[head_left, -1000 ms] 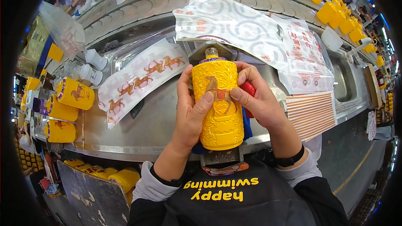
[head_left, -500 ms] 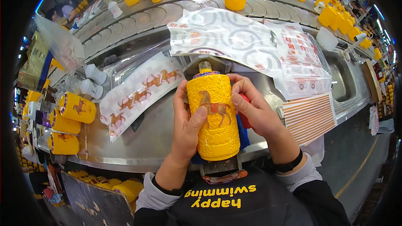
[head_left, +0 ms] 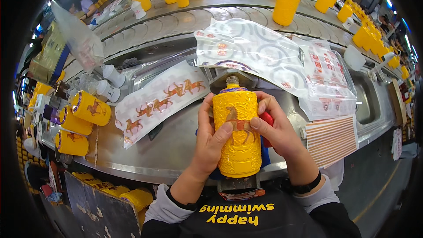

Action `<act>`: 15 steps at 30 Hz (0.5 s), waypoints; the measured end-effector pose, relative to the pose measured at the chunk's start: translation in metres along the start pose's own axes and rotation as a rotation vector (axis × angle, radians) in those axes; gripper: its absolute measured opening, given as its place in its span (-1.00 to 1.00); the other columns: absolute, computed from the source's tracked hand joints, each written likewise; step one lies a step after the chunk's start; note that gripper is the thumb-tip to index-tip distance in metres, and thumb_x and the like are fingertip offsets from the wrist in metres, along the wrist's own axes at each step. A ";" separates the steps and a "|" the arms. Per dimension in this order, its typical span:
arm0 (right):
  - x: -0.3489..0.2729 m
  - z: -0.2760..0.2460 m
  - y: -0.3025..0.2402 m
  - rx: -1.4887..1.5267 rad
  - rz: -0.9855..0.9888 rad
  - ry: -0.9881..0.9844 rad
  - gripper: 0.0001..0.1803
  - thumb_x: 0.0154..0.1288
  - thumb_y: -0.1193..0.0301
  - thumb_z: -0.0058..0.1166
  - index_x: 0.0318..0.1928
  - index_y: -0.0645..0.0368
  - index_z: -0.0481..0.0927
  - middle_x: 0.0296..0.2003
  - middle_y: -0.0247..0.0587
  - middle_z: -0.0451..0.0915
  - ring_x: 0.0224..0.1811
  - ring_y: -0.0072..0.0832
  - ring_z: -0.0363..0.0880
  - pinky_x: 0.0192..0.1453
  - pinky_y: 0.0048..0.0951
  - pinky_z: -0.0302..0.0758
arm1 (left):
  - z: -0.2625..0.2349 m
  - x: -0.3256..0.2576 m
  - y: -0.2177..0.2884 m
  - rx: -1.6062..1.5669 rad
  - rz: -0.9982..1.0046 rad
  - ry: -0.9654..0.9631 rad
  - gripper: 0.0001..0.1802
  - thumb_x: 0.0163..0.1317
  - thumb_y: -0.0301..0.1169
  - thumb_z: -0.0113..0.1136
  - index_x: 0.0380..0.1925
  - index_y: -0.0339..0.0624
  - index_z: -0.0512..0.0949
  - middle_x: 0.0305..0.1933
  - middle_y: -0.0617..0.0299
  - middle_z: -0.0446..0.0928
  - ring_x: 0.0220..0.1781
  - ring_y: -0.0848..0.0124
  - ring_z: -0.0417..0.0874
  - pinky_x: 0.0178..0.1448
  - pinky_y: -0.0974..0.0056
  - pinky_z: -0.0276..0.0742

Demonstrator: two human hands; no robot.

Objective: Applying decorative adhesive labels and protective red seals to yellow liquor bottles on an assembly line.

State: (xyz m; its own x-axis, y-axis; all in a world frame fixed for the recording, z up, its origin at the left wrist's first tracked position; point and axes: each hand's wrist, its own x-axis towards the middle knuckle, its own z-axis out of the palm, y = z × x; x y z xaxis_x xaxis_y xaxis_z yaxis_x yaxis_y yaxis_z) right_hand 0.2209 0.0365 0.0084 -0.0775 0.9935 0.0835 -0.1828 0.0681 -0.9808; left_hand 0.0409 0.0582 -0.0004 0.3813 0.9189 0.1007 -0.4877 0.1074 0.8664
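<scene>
A yellow embossed bottle (head_left: 240,154) with a bare glass neck lies tilted in front of me, base toward my body. It carries a brown horse decal (head_left: 233,114). My left hand (head_left: 209,139) is closed round its left side, with the thumb on the decal's front legs. My right hand (head_left: 282,134) grips the right side, thumb at the horse's rear. A red object (head_left: 267,119) shows behind the right thumb and fingers; its kind is mostly hidden. Under the bottle there is a blue cloth (head_left: 265,156) and a metal support.
A horse decal sheet (head_left: 165,103) lies left, other transfer sheets (head_left: 251,44) beyond, and a striped sheet (head_left: 331,141) right. Yellow bottles (head_left: 76,121) lie at left; others (head_left: 286,8) stand on the conveyor (head_left: 176,26). A sink (head_left: 368,99) is at right.
My right thumb has moved inward onto the horse's rear. The left thumb stays on the decal. Bottles on the conveyor have shifted right, and the whole view has shifted slightly.
</scene>
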 end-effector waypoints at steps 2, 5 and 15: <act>0.000 0.001 -0.001 0.026 0.011 0.016 -0.67 0.30 0.40 0.19 -0.14 0.12 0.26 0.19 -0.15 0.15 0.22 -0.50 0.20 0.30 -0.46 0.28 | -0.001 0.001 -0.001 -0.001 0.012 0.005 -0.22 0.35 -0.37 0.06 0.43 -0.25 -0.13 0.33 -0.01 0.18 0.37 0.26 0.26 0.43 0.19 0.17; -0.001 0.001 -0.002 0.044 0.016 0.007 -0.66 0.30 0.38 0.20 -0.14 0.12 0.26 0.19 -0.16 0.15 0.22 -0.51 0.20 0.30 -0.48 0.28 | -0.002 0.000 -0.003 0.003 0.011 0.000 -0.23 0.35 -0.37 0.05 0.43 -0.25 -0.13 0.33 -0.02 0.17 0.37 0.26 0.26 0.43 0.19 0.17; 0.001 -0.001 0.001 0.000 -0.023 0.008 -0.69 0.30 0.41 0.19 -0.15 0.12 0.27 0.19 -0.17 0.16 0.19 -0.55 0.21 0.26 -0.51 0.29 | -0.001 0.001 -0.001 -0.004 0.020 -0.006 -0.22 0.35 -0.35 0.06 0.42 -0.27 -0.12 0.34 -0.03 0.18 0.36 0.26 0.27 0.42 0.20 0.18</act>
State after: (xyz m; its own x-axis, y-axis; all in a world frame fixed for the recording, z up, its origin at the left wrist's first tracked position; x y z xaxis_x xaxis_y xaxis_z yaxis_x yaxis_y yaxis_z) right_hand 0.2218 0.0372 0.0073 -0.0654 0.9924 0.1045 -0.1848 0.0909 -0.9786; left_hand 0.0410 0.0592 -0.0017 0.3763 0.9185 0.1214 -0.4987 0.0903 0.8621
